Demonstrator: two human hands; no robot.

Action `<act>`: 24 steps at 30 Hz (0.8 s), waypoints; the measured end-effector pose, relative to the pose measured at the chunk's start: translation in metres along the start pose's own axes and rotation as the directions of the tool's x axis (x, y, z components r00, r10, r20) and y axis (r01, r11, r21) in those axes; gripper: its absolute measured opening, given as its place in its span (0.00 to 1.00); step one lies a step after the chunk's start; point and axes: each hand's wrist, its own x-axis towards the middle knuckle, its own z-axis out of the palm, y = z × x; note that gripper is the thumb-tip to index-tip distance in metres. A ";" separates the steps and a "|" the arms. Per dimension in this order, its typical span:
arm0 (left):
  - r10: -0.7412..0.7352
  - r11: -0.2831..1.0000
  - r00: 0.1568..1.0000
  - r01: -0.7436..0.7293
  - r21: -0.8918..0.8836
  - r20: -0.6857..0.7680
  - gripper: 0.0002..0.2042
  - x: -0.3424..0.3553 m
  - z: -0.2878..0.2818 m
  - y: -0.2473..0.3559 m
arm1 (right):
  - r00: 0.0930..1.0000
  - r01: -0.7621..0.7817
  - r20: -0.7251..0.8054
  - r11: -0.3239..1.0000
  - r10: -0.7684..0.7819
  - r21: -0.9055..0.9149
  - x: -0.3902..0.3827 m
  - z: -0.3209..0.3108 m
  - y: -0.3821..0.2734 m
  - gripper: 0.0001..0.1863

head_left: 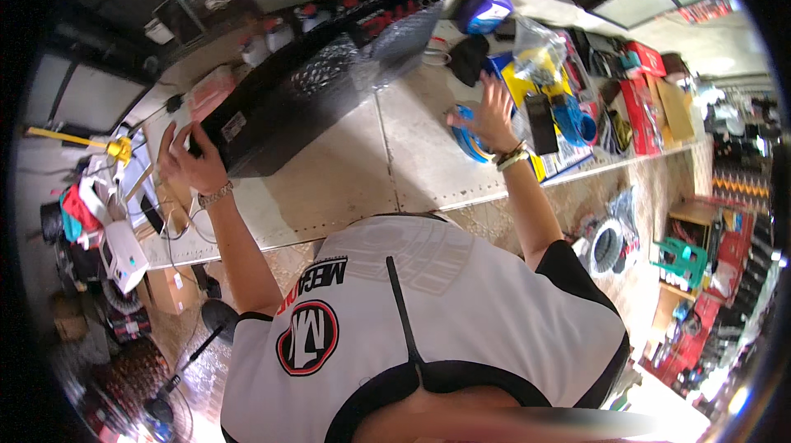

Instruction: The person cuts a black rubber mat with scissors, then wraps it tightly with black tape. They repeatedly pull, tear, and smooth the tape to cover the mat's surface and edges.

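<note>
A long black box point(280, 117), partly covered in shiny bubble wrap, lies slantwise across the white table. My left hand point(194, 161) grips the box's near left end, with its fingers bent at the corner beside a small white label. Over on the right, my right hand point(492, 120) is open with its fingers spread. Its thumb reaches over a roll of blue tape point(468, 146), and whether it touches the roll I cannot tell. Just beyond that hand are a dark cloth-like item point(469, 60) and a yellow and blue package point(519, 80).
Crowded on the table's right are a black block point(541, 124), a larger blue roll point(574, 121), clear plastic bags point(540, 51) and red boxes point(643, 117). A purple bottle point(488, 6) stands at the back. Red-capped bottles point(278, 33) line up behind the black box.
</note>
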 end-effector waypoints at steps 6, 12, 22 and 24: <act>0.456 0.351 0.758 0.329 -0.877 0.466 0.06 -0.071 0.002 0.173 | 0.960 -0.043 0.269 0.987 0.084 -0.157 -0.083 0.042 0.047 0.65; 0.396 0.300 0.408 0.789 -0.536 0.823 0.12 -0.140 0.102 0.181 | 0.953 -0.290 0.170 0.922 0.252 0.256 -0.086 0.011 0.005 0.64; 0.630 0.146 0.256 0.888 -0.436 0.733 0.27 -0.097 0.107 0.189 | 0.947 -0.289 0.199 0.395 0.253 0.872 -0.091 0.017 -0.092 0.67; 0.635 0.128 0.240 0.904 -0.407 0.734 0.35 -0.094 0.098 0.189 | 0.974 -0.172 0.119 0.294 0.190 0.940 -0.076 0.023 -0.116 0.63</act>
